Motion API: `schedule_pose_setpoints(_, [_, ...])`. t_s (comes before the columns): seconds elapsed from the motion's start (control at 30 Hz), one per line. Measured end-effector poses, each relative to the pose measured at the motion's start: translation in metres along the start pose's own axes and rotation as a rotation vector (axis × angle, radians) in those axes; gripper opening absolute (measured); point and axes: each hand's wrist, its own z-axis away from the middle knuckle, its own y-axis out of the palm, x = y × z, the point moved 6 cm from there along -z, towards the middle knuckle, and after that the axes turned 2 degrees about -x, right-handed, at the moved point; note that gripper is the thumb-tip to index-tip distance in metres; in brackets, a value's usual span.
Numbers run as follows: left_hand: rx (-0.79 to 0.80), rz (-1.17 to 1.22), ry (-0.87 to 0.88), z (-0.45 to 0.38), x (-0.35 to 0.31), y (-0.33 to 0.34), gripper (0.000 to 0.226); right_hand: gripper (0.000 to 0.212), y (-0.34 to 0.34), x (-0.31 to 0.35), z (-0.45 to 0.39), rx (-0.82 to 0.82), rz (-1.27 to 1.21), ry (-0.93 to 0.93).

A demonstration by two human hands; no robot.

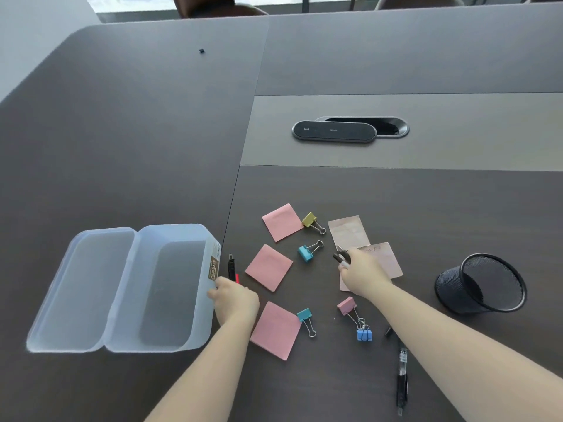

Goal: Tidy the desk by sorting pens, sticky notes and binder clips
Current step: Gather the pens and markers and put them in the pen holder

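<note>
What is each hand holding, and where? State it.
Right hand: pens, gripped partway along, tips protruding. Left hand: closing on a red-and-black pen at its lower end.

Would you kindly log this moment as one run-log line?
left hand: on red pen beside plastic box | right hand: holding pens | mesh cup: empty | clips, notes: unsorted

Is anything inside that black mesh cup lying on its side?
The black wire-mesh pen cup looks empty: only dark mesh shows through its open mouth. The deepest part near its base is shadowed, so a small item there could go unseen.
</note>
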Motion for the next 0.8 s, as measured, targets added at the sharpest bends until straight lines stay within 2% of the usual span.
schedule_pose_setpoints(0.13, [-0.015,-0.038,-0.006,0.005,0.01,0.001,0.044,0.021,0.004,0.009,0.003,-0.008,0.022,-0.037])
schedule_pose_setpoints(0.27, [0.0,-0.078,-0.004,0.005,0.009,0.003,0.049,0.008,0.005,0.009,0.007,0.01,-0.018,-0.057])
schedule_pose_setpoints(0.53, [0.022,-0.172,0.084,-0.012,-0.007,0.007,0.039,0.014,-0.005,-0.009,0.017,0.015,-0.128,-0.076])
schedule_pose_setpoints(0.63, [0.033,-0.155,0.154,-0.01,-0.018,0.006,0.031,0.012,-0.011,-0.028,0.021,-0.005,-0.116,0.017])
schedule_pose_setpoints(0.8, [0.056,-0.17,0.301,0.011,-0.041,0.004,0.027,0.032,-0.028,-0.061,0.033,-0.101,-0.033,0.197])
